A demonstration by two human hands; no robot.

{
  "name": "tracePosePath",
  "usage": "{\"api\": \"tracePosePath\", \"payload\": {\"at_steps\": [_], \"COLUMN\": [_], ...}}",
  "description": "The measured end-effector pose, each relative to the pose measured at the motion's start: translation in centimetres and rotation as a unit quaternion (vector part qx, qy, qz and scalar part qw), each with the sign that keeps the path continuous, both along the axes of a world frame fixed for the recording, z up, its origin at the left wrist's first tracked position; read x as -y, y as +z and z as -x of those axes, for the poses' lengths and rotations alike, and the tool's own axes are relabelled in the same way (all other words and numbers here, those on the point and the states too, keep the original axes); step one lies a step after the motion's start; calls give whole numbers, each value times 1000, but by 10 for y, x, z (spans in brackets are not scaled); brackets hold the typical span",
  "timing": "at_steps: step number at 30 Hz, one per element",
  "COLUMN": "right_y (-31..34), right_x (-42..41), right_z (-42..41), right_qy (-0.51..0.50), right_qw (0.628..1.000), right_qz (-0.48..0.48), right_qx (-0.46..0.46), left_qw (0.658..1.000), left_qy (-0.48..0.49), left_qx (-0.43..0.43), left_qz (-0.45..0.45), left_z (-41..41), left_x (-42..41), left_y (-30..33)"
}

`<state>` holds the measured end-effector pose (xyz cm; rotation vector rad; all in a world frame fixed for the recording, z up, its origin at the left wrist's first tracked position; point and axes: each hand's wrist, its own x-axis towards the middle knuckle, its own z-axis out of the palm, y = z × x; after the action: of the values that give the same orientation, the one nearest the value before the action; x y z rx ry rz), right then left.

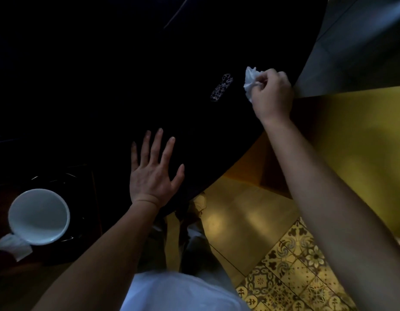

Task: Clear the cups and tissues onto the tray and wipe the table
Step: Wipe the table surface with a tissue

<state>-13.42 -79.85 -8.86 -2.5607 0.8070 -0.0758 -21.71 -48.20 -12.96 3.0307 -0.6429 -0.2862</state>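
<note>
My right hand (pixel 272 95) is closed around a crumpled white tissue (pixel 250 83) just above the dark table (pixel 93 75), near its right edge. My left hand (pixel 153 170) lies flat on the table with fingers spread and holds nothing. At the lower left a white cup (pixel 38 216) stands on a dark tray (pixel 86 239), which is hard to make out in the dim light. Another crumpled tissue (pixel 13 245) lies beside the cup at the tray's near left.
A small patterned object (pixel 222 87) lies on the table just left of the tissue in my right hand. Right of the table are a yellow wall or bench (pixel 351 135) and a patterned tile floor (pixel 291 272). The table's far part is too dark to read.
</note>
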Motion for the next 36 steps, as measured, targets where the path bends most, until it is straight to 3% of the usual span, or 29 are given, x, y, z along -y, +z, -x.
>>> {"api": "tracePosePath", "payload": {"at_steps": [6, 12, 16, 20, 22, 25, 31, 36], "right_y": [-9, -2, 6, 12, 7, -7, -14, -16], "right_x": [-70, -125, -102, -47, -24, -10, -30, -57], "right_z": [81, 150, 115, 28, -17, -55, -29, 39], "right_qy": [32, 88, 65, -17, -41, 13, 126, 124], "right_qw": [998, 994, 993, 991, 992, 998, 990, 990], "right_qz": [-6, -63, -96, -42, -34, -21, 33, 14], "right_qx": [52, 10, 36, 126, 118, 65, 55, 67], "left_qw": [1000, 1000, 1000, 1000, 1000, 1000, 1000, 1000], "left_qy": [-2, -6, -5, -4, -5, -6, -2, -2], "left_qx": [1, 5, 4, 10, 8, 5, 0, 2], "left_qz": [9, 11, 7, 0, 0, -4, 2, 6], "left_z": [0, -1, -3, -2, -2, 0, 0, -2], "left_x": [0, -1, 0, 0, 0, 0, -1, 0], "left_y": [0, 0, 2, 4, 4, 3, 2, 1]}}
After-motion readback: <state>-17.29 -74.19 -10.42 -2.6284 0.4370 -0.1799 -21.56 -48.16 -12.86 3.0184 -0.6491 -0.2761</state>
